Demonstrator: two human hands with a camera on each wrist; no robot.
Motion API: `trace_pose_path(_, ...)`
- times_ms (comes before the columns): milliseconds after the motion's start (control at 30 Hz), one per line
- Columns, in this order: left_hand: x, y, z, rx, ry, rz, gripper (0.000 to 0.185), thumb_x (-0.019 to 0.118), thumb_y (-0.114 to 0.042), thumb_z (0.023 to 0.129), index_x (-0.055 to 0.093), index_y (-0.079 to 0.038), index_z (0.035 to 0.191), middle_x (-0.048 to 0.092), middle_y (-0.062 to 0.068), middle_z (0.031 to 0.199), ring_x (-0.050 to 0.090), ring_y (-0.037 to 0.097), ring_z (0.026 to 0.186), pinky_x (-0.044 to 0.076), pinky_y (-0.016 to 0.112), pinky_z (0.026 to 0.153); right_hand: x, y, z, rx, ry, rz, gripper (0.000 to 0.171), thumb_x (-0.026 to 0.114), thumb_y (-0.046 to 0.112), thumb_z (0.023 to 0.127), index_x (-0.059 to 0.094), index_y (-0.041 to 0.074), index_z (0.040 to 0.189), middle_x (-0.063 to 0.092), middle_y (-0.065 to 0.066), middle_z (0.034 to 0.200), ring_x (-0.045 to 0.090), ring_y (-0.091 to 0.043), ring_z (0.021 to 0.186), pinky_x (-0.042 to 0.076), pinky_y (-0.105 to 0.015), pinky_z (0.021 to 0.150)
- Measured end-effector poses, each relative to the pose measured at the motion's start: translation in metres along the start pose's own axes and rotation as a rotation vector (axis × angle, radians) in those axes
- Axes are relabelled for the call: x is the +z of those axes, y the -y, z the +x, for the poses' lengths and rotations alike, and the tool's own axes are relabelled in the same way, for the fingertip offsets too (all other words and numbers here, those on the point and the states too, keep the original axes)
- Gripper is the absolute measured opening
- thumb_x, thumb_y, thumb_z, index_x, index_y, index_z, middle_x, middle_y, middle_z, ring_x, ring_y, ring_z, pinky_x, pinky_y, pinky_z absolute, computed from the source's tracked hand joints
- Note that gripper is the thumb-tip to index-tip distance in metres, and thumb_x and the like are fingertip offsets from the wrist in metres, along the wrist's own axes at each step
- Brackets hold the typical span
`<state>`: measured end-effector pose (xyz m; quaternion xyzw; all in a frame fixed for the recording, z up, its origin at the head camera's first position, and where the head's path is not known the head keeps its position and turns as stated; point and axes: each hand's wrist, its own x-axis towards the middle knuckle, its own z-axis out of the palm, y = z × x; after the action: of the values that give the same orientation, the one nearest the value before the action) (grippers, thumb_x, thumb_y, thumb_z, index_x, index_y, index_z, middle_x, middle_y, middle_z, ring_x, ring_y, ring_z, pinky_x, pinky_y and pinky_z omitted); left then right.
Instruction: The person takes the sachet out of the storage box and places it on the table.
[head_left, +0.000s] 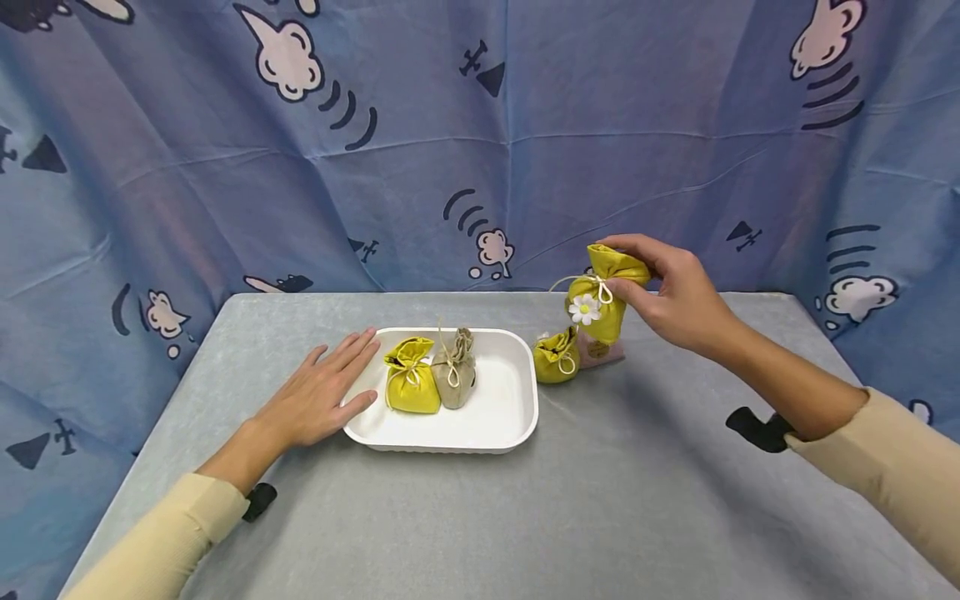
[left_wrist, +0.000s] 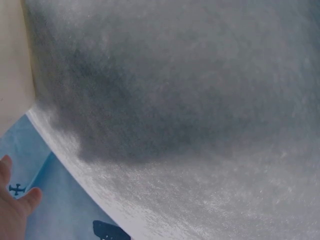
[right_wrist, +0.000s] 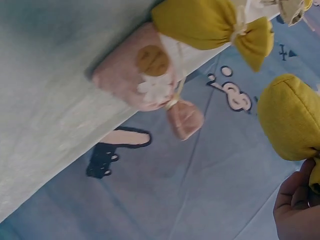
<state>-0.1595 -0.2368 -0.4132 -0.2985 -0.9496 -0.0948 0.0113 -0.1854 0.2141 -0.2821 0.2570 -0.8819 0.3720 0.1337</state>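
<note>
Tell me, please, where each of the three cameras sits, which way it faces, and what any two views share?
Head: above, looking forward and down at the table, white tray, both hands and sleeves.
Left wrist: low over the grey tabletop; only left hand fingertips show.
Right wrist: beside the table edge, facing the pink pouch; right hand grips a yellow pouch.
Shared: head and right wrist both show that yellow pouch.

Grey table [head_left: 637,500] bears tray [head_left: 517,417] (white), pouches [head_left: 557,358].

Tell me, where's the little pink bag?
In the head view, the pink bag sits on the grey table, right of the white tray, beside a yellow bag and beneath the flowered yellow bag the right hand holds.
</note>
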Motion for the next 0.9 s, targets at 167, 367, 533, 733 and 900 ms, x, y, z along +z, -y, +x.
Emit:
trace_pose_path(167,0.000,0.000,0.000,0.000,0.000,0.003,0.072,0.044,-0.048,0.102,0.022,-0.009,0.159,0.014,0.005,0.166,0.021,0.029,0.150,0.022,0.066,0.111,-0.008,-0.009,-0.006,0.040,-0.028,-0.035,0.043,0.069,-0.002,0.090,0.061,0.003,0.132,0.066,-0.013,0.118,0.056,-0.003,0.089,0.045,-0.010,0.074)
trace_pose_path(367,0.000,0.000,0.000,-0.002,0.002,0.003,0.072,0.044,-0.048,0.102,0.022,-0.009,0.159,0.014,0.005,0.167,0.021,0.029,0.150,0.022,0.066,0.111,-0.014,-0.021,-0.015,0.150,-0.019,-0.062,0.043,0.069,0.002,0.090,0.060,0.004,0.132,0.066,-0.017,0.117,0.055,-0.002,0.087,0.045,-0.008,0.071)
trace_pose_path(533,-0.001,-0.001,-0.001,0.001,0.000,0.000,0.072,0.045,-0.047,0.102,0.023,-0.008,0.159,0.015,0.005,0.166,0.022,0.030,0.150,0.022,0.066,0.111,-0.015,-0.034,-0.024,0.206,-0.005,-0.103,0.044,0.069,0.004,0.090,0.060,0.003,0.133,0.065,-0.019,0.118,0.055,-0.005,0.087,0.043,-0.007,0.071)
trace_pose_path(733,-0.001,0.000,-0.001,0.000,0.000,0.000,0.072,0.045,-0.047,0.102,0.023,-0.009,0.159,0.014,0.005,0.166,0.021,0.030,0.150,0.021,0.066,0.111,-0.015,-0.049,-0.032,0.248,0.013,-0.126,0.044,0.071,0.005,0.090,0.059,0.003,0.133,0.065,-0.020,0.117,0.055,-0.020,0.086,0.043,-0.011,0.067)
trace_pose_path(900,-0.001,0.001,-0.001,0.000,0.002,0.002,0.072,0.045,-0.047,0.102,0.022,-0.009,0.159,0.014,0.005,0.167,0.021,0.029,0.150,0.021,0.065,0.112,-0.012,-0.059,-0.037,0.269,0.036,-0.132,0.045,0.070,0.006,0.091,0.058,0.002,0.134,0.065,-0.021,0.116,0.056,-0.027,0.087,0.044,-0.015,0.065)
